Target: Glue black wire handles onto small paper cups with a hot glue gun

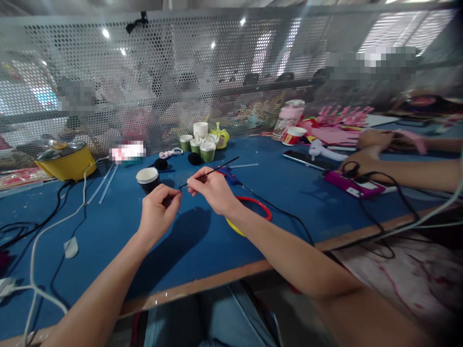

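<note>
Blue worktable backed by a perforated metal screen, with a yellow cooking pot far left and green paper cups toward the back. Over the middle, left hand and right hand both closed in fingertip pinches on a thin black stick, held clear of the table, slanting up to the right, just beside a dark paper cup. Under the right wrist, a red-and-yellow ring flat on the table; far right, a co-worker's hands.

The stick is black, the table blue, the far-left pot yellow, the far cups green and white, the ring red and yellow, the right box magenta, the far screen white, patterned with holes.
</note>
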The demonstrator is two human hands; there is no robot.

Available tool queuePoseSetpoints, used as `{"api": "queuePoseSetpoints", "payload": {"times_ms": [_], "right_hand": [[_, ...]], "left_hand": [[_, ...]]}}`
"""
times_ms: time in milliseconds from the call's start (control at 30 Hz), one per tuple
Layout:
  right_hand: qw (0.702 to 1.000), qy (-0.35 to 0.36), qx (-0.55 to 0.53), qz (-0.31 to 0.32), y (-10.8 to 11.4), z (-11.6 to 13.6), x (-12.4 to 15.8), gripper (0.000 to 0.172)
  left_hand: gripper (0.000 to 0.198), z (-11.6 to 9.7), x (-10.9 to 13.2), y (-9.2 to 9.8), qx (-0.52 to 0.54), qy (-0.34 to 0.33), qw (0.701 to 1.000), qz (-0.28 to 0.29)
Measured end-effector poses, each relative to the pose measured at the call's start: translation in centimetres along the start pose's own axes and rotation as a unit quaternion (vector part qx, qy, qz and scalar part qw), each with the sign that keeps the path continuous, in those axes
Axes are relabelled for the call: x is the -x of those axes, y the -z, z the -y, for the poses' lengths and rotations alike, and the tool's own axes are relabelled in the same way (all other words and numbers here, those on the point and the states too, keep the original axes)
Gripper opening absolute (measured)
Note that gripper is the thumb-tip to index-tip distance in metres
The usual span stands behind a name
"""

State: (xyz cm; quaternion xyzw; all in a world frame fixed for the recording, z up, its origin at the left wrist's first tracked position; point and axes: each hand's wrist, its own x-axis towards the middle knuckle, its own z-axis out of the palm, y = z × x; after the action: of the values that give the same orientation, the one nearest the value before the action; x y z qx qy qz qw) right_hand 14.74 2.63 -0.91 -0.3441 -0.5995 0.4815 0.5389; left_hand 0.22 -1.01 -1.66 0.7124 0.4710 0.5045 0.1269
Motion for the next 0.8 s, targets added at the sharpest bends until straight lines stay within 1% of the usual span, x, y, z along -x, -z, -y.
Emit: {"api": "queuePoseSetpoints", "payload": {"times_ms": [67,133,233,300,400,467,567,667,733,800], "right_hand": [[0.995,-0.049,-0.089,0.005,-0.1,0.1,-0.2,0.021],[0.983,-0.093,-0.155,0.025,-0.1,0.2,-0.3,0.023],[0.971,-0.130,-0.193,0.063,0.0,0.3,-0.3,0.022],[0.968,-0.138,-0.189,0.093,0.2,0.4,-0.4,0.021],[0.971,-0.128,-0.159,0.126,0.6,0.7,-0.4,0.021],[0.980,-0.102,-0.112,0.127,0.9,0.9,-0.4,0.020],[0.993,-0.044,0.008,0.109,1.2,1.1,-0.3,0.017],[0.990,0.013,0.112,0.087,1.1,0.9,-0.1,0.014],[0.984,0.052,0.158,0.065,0.9,0.6,0.0,0.012],[0.979,0.082,0.181,0.040,0.7,0.2,0.1,0.011]], "left_hand": [[0.012,0.1,0.0,-0.3,0.075,0.069,0.995,0.005],[0.014,0.2,0.0,-0.5,0.156,0.125,0.980,0.015],[0.014,0.5,-0.2,-0.7,0.244,0.164,0.955,0.027],[0.014,0.7,-0.3,-0.5,0.261,0.167,0.950,0.037],[0.013,1.0,-0.6,0.0,0.223,0.130,0.964,0.059],[0.011,1.1,-0.7,0.4,0.167,0.085,0.980,0.067],[0.009,1.1,-0.8,0.9,0.049,0.001,0.997,0.056],[0.008,0.8,-0.8,1.0,-0.047,-0.070,0.996,0.034],[0.009,0.7,-0.7,0.8,-0.075,-0.089,0.993,0.019],[0.009,0.6,-0.5,0.6,-0.083,-0.095,0.992,0.005]]}}
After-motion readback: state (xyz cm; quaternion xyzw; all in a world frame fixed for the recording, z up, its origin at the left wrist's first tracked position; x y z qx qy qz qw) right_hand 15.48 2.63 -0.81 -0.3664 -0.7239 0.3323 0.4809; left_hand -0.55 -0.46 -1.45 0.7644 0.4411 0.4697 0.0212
